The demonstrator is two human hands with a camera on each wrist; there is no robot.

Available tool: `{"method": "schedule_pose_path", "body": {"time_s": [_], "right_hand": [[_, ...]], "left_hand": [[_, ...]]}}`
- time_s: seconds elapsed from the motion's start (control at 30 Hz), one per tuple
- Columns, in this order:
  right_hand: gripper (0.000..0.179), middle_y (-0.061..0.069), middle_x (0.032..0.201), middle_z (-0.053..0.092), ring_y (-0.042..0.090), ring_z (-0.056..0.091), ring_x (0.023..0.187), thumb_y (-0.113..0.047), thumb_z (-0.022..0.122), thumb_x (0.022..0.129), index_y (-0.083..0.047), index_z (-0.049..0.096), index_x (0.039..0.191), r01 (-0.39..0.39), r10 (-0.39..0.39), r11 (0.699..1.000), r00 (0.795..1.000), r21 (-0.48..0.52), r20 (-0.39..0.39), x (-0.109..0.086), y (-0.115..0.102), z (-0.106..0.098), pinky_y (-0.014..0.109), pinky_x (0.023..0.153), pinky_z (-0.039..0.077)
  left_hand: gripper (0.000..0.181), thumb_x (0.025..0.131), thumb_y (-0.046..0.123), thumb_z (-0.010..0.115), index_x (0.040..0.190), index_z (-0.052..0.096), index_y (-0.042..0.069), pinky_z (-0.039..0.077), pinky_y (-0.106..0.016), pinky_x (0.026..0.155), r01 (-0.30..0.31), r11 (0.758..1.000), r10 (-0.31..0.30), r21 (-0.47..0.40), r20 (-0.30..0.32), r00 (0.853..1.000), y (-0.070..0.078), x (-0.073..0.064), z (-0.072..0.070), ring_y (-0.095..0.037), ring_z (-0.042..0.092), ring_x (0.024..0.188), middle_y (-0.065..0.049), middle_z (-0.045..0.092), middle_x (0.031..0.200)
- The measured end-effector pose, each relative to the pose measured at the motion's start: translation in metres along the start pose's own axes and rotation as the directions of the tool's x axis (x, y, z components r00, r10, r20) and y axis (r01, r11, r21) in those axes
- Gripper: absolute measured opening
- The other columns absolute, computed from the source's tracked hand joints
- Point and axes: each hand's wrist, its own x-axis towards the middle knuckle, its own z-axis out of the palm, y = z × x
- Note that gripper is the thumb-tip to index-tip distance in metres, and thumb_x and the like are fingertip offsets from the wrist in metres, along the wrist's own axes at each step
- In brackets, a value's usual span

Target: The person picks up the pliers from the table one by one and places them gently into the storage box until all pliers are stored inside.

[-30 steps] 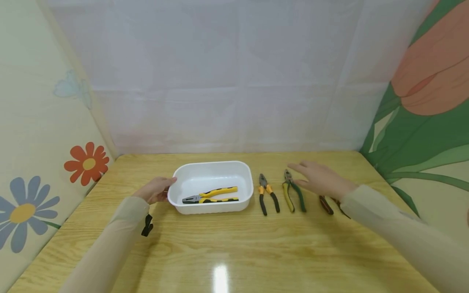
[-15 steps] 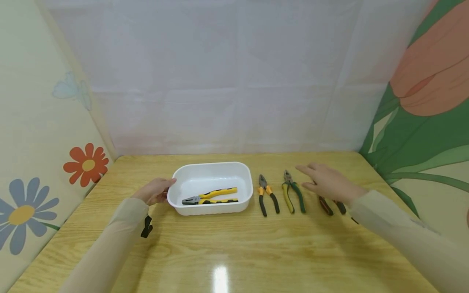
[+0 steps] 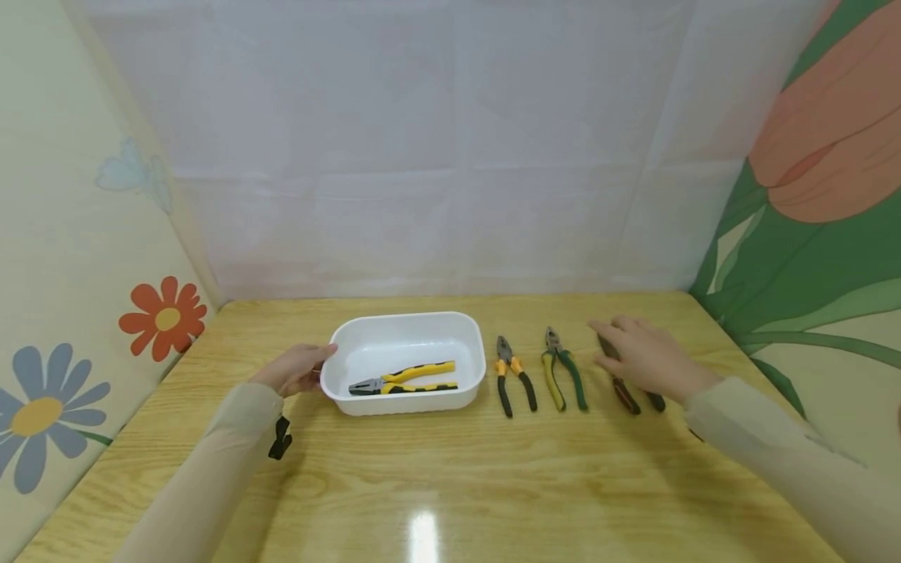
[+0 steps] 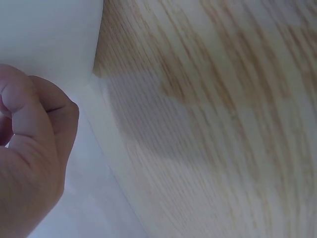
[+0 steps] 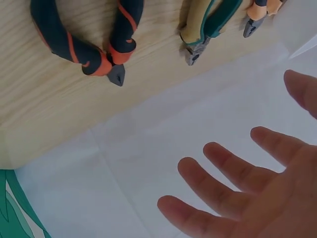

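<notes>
My left hand (image 3: 296,367) grips the left end of a white plastic basin (image 3: 404,403), thumb at the rim; in the left wrist view its fingers are curled against the white wall. Inside the basin lie pliers with yellow and black handles (image 3: 422,369). The right hand (image 3: 651,356) hovers, fingers spread and holding nothing, above the rightmost pliers (image 3: 625,396), partly covering them in the head view. Those pliers (image 5: 94,64) show black and red handles in the right wrist view. Left of them lie pliers with one yellow and one green handle (image 3: 573,379).
Between the basin and the yellow-green pliers lie pliers with orange and black handles (image 3: 504,395). All rest on a wood-grain table (image 3: 352,485). A white cloth (image 3: 457,156) hangs behind the table, with flower-printed panels (image 3: 809,234) at both sides.
My right hand has moved right, from beside the yellow-green pliers to over the rightmost pliers. The left hand and the basin have hardly moved.
</notes>
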Motion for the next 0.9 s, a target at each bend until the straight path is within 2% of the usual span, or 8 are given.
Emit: {"method": "schedule_pose_path", "body": {"time_s": [0.2,0.5,0.9], "right_hand": [[0.056,0.028,0.113,0.056,0.047,0.055,0.099,-0.026,0.071,0.09,0.002,0.051,0.134,-0.001,-0.001,0.999,0.998,-0.046,-0.058,-0.007,0.004,0.006,0.061,0.069,0.049],[0.06,0.033,0.121,0.051,0.054,0.047,0.108,-0.03,0.07,0.09,-0.001,0.048,0.138,-0.083,0.083,0.996,0.997,0.014,-0.007,-0.013,0.007,0.013,0.07,0.076,0.041],[0.063,0.036,0.125,0.047,0.057,0.046,0.108,-0.029,0.072,0.089,0.002,0.046,0.138,-0.101,0.101,0.995,0.995,0.02,-0.015,-0.018,0.013,0.023,0.07,0.078,0.041]], "left_hand": [[0.055,0.107,0.025,0.036,0.139,0.028,-0.019,0.054,-0.022,0.065,-0.002,1.0,0.002,-0.012,0.009,1.0,0.0,0.0,-0.001,-0.012,0.058,0.073,-0.009,0.056,0.095],[0.054,0.107,0.025,0.036,0.138,0.029,-0.019,0.053,-0.02,0.063,0.008,1.0,-0.008,-0.009,0.006,1.0,0.001,0.0,-0.001,-0.011,0.058,0.071,-0.008,0.057,0.093],[0.054,0.107,0.024,0.036,0.138,0.028,-0.019,0.054,-0.021,0.065,0.006,1.0,-0.006,-0.013,0.006,1.0,0.002,-0.002,0.001,-0.012,0.058,0.072,-0.008,0.056,0.094]]}}
